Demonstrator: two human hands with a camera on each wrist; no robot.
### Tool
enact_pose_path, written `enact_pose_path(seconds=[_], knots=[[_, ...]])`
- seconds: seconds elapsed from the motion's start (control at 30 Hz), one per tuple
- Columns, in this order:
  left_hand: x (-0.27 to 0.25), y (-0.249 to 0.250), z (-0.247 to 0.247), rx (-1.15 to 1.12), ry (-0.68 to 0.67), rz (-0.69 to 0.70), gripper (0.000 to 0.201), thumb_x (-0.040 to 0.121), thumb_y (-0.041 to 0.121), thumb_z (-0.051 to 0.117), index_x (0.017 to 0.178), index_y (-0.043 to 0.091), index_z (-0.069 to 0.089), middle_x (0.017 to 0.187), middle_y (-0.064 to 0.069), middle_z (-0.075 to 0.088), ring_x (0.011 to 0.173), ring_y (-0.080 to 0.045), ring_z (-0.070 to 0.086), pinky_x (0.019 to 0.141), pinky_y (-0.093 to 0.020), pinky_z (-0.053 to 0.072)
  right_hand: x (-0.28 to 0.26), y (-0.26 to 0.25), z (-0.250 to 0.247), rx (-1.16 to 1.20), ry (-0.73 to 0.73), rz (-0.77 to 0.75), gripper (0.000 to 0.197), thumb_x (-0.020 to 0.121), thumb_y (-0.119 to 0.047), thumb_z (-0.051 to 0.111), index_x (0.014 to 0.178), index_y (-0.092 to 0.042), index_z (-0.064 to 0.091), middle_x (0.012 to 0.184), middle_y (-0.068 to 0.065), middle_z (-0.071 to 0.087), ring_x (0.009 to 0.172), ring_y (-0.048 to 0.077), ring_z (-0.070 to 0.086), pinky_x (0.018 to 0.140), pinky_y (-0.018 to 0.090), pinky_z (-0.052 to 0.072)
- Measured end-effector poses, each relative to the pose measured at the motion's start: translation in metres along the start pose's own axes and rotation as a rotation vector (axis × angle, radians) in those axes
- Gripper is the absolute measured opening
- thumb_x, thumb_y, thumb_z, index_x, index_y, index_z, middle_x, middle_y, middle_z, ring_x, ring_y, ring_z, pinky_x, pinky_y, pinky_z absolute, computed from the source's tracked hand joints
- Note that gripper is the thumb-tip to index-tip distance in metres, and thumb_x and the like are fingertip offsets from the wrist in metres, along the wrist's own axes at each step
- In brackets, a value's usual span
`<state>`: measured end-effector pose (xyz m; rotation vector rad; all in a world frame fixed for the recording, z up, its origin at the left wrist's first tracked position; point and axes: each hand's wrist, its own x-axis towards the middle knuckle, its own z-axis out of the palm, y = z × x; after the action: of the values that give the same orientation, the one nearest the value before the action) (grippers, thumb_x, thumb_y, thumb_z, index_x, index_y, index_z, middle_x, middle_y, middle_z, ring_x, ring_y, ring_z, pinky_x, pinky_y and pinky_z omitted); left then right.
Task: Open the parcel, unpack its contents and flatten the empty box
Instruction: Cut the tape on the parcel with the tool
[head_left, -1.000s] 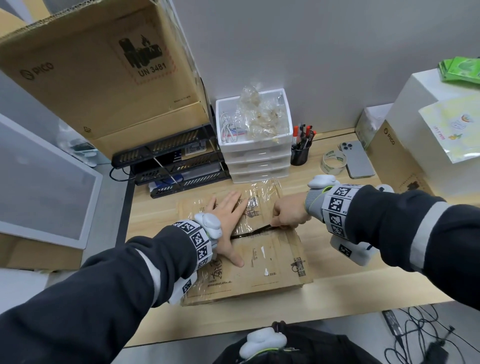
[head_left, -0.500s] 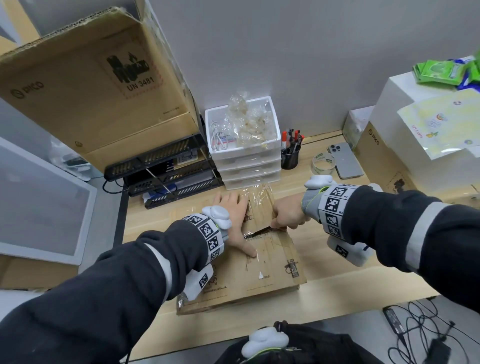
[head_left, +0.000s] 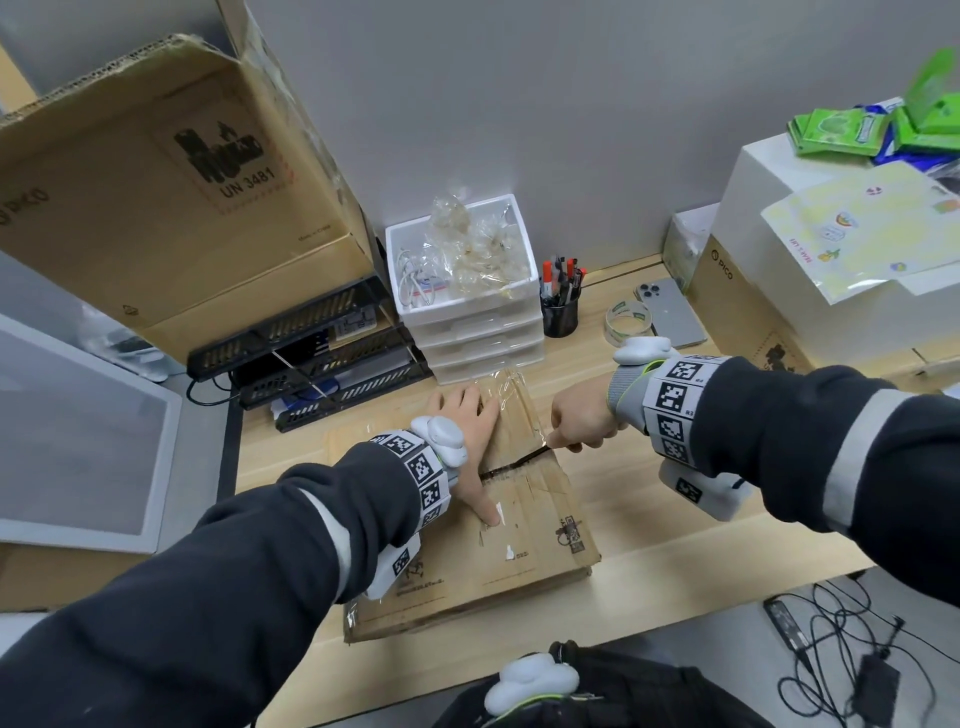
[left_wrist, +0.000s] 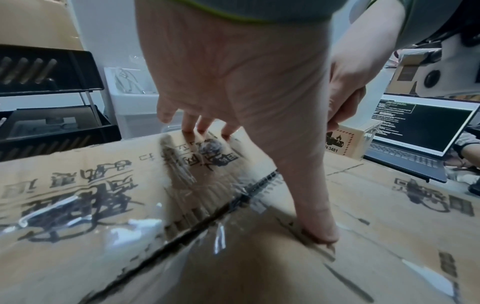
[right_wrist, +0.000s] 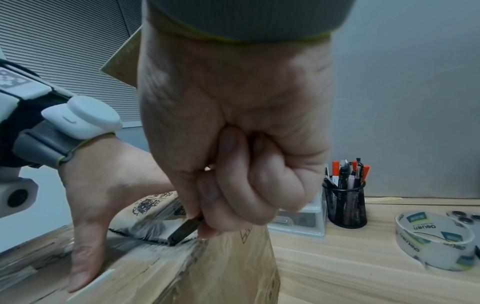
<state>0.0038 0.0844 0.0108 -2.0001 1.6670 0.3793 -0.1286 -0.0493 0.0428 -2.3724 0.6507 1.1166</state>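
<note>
The parcel (head_left: 540, 545) is a flat brown cardboard box, sealed with clear tape, lying on the wooden desk. My left hand (head_left: 470, 436) lies flat on its top with the fingers spread on the far flap and the thumb on the near flap. A dark open seam (left_wrist: 233, 205) runs between the flaps. My right hand (head_left: 579, 423) is a fist at the box's right edge. It grips a dark slim cutting tool (right_wrist: 185, 228) whose tip is in the seam. The box's contents are hidden.
Behind the parcel stand a white drawer unit (head_left: 467, 322), black trays (head_left: 311, 358) and a large cardboard box (head_left: 171, 197). A pen cup (head_left: 560, 312), tape roll (head_left: 627, 323) and phone (head_left: 670, 317) lie far right, beside stacked boxes (head_left: 737, 306). A laptop (left_wrist: 420, 131) is at the right.
My right hand has drawn the tool a little along the seam toward the box's right edge. The left hand stays pressed flat on the top. The head view has shifted.
</note>
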Motion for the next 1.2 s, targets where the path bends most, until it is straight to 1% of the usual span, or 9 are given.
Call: enact_pose_path(seconds=[0.1, 0.23, 0.37, 0.53, 0.73, 0.87, 0.97, 1.07, 1.2], knots=[[0.004, 0.004, -0.009, 0.047, -0.047, 0.0, 0.13, 0.027, 0.088, 0.074, 0.131, 0.017, 0.041, 0.122, -0.005, 0.041, 0.111, -0.025, 0.041, 0.105, -0.045, 0.038, -0.003, 0.005, 0.0, -0.006, 0.008, 0.013, 0.037, 0.102, -0.04, 0.042, 0.085, -0.013, 0.061, 0.065, 0.0, 0.053, 0.052, 0.017, 0.043, 0.052, 0.024, 0.038], [0.007, 0.01, -0.023, 0.088, -0.131, -0.002, 0.126, 0.037, 0.081, 0.082, 0.135, 0.014, 0.039, 0.124, -0.009, 0.041, 0.113, -0.026, 0.041, 0.104, -0.044, 0.041, -0.007, 0.01, -0.003, -0.028, 0.009, 0.028, 0.037, 0.102, -0.04, 0.041, 0.087, -0.014, 0.062, 0.065, 0.0, 0.054, 0.053, 0.018, 0.044, 0.052, 0.024, 0.038], [0.01, 0.011, -0.03, 0.097, -0.185, 0.013, 0.133, 0.043, 0.08, 0.082, 0.144, 0.013, 0.028, 0.13, -0.012, 0.037, 0.119, -0.028, 0.04, 0.105, -0.045, 0.041, -0.009, 0.018, -0.004, -0.032, 0.006, 0.038, 0.038, 0.102, -0.041, 0.04, 0.088, -0.014, 0.062, 0.066, 0.0, 0.054, 0.053, 0.017, 0.043, 0.052, 0.024, 0.038], [0.011, 0.011, -0.035, 0.112, -0.17, 0.024, 0.128, 0.034, 0.084, 0.08, 0.132, 0.015, 0.037, 0.12, -0.008, 0.04, 0.107, -0.024, 0.042, 0.099, -0.044, 0.045, -0.012, 0.027, -0.003, -0.017, 0.011, 0.043, 0.037, 0.102, -0.041, 0.041, 0.087, -0.014, 0.062, 0.065, -0.001, 0.053, 0.052, 0.017, 0.042, 0.051, 0.024, 0.037], [0.011, 0.013, -0.038, 0.143, -0.164, 0.016, 0.122, 0.031, 0.085, 0.081, 0.124, 0.015, 0.042, 0.108, -0.002, 0.039, 0.096, -0.018, 0.04, 0.089, -0.035, 0.045, -0.013, 0.039, -0.004, 0.052, -0.003, 0.046, 0.034, 0.102, -0.038, 0.043, 0.088, -0.013, 0.059, 0.062, 0.0, 0.051, 0.048, 0.018, 0.037, 0.047, 0.023, 0.033], [0.011, 0.011, -0.038, 0.144, -0.171, 0.019, 0.123, 0.029, 0.088, 0.077, 0.122, 0.017, 0.041, 0.111, -0.002, 0.041, 0.098, -0.02, 0.042, 0.088, -0.036, 0.043, -0.013, 0.046, -0.003, 0.069, -0.007, 0.046, 0.033, 0.102, -0.039, 0.043, 0.087, -0.014, 0.059, 0.061, 0.0, 0.05, 0.047, 0.018, 0.036, 0.046, 0.022, 0.033], [0.011, 0.01, -0.037, 0.149, -0.141, 0.024, 0.123, 0.029, 0.089, 0.077, 0.123, 0.016, 0.042, 0.111, -0.001, 0.042, 0.102, -0.021, 0.046, 0.09, -0.036, 0.044, -0.012, 0.051, -0.002, 0.074, -0.015, 0.045, 0.034, 0.101, -0.041, 0.043, 0.087, -0.015, 0.06, 0.064, -0.001, 0.052, 0.048, 0.018, 0.037, 0.048, 0.023, 0.034], [0.011, 0.009, -0.034, 0.145, -0.138, 0.025, 0.123, 0.036, 0.086, 0.077, 0.129, 0.016, 0.038, 0.116, -0.005, 0.039, 0.104, -0.023, 0.04, 0.096, -0.04, 0.04, -0.012, 0.057, 0.0, 0.107, -0.027, 0.043, 0.035, 0.101, -0.043, 0.043, 0.085, -0.016, 0.06, 0.065, -0.001, 0.052, 0.048, 0.017, 0.037, 0.047, 0.023, 0.034], [0.009, 0.008, -0.031, 0.126, -0.129, 0.015, 0.126, 0.04, 0.083, 0.079, 0.136, 0.016, 0.035, 0.123, -0.006, 0.039, 0.111, -0.024, 0.04, 0.1, -0.042, 0.038, -0.014, 0.07, 0.002, 0.119, -0.016, 0.059, 0.034, 0.1, -0.042, 0.045, 0.083, -0.017, 0.061, 0.063, -0.002, 0.053, 0.047, 0.017, 0.037, 0.046, 0.022, 0.033]])
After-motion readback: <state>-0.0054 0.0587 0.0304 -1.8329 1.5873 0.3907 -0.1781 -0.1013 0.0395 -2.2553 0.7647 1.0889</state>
